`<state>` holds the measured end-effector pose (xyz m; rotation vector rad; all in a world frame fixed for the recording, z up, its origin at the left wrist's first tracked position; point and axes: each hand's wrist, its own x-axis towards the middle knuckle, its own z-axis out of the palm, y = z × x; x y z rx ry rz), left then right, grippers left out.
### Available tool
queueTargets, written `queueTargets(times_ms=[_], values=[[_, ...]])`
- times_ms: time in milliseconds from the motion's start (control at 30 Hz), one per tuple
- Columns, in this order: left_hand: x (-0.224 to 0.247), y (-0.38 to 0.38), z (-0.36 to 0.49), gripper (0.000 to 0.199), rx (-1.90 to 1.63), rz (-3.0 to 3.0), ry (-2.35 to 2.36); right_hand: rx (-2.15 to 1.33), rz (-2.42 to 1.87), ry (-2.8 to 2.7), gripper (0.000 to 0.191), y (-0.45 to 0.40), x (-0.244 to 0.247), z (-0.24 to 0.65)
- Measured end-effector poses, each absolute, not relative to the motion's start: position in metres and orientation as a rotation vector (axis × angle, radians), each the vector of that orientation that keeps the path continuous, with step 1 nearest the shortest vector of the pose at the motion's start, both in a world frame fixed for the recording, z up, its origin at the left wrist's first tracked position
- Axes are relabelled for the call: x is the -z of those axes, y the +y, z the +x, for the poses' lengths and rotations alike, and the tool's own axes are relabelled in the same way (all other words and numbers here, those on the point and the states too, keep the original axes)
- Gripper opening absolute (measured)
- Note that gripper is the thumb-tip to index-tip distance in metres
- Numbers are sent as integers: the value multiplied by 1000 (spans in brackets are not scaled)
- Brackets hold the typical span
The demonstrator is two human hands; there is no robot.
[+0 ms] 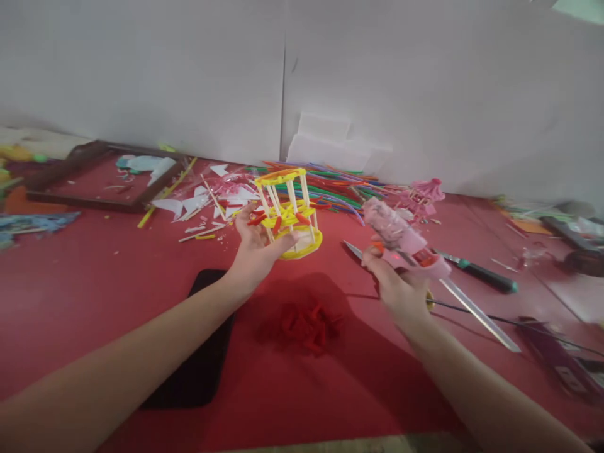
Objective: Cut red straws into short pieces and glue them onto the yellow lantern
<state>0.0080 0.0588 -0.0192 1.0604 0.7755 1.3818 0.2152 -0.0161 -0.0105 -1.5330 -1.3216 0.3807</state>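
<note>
My left hand (252,251) is closed round the lower left side of a small round tower model (285,215), made of yellow rings joined by pale sticks, with red pieces sticking out round its middle ring. In my right hand (399,286) is a pink hot glue gun (401,242), its nozzle pointing up and left toward the model but apart from it. A clear glue stick (481,314) juts from the back of the gun, and a small red light glows on its side. Below and between my hands lies a heap of short red pieces (311,327).
A dark phone-like slab (202,365) lies under my left forearm. Colored pipe-cleaner-like strips (330,182) and white scraps (193,201) lie at the back. A dark wooden frame (94,198) is at left, a pink model (425,195) and a green-and-black handled tool (488,277) at right.
</note>
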Motion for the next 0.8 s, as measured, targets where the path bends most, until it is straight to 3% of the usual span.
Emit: queueTargets(times_ms=[200,500,700,800], values=[[25,53,5,92,-1359,1039,802,-520,-1419,-1180,14,-10,29,195],[20,31,7,98,-1017,1145,631,-686,-1362,-1154,19,-24,35,201],[15,27,3,69,-773,1215,550,-756,-1316,-1150,29,-29,47,199],[18,27,3,66,-752,1301,590,-791,-1262,-1163,33,-29,42,196]])
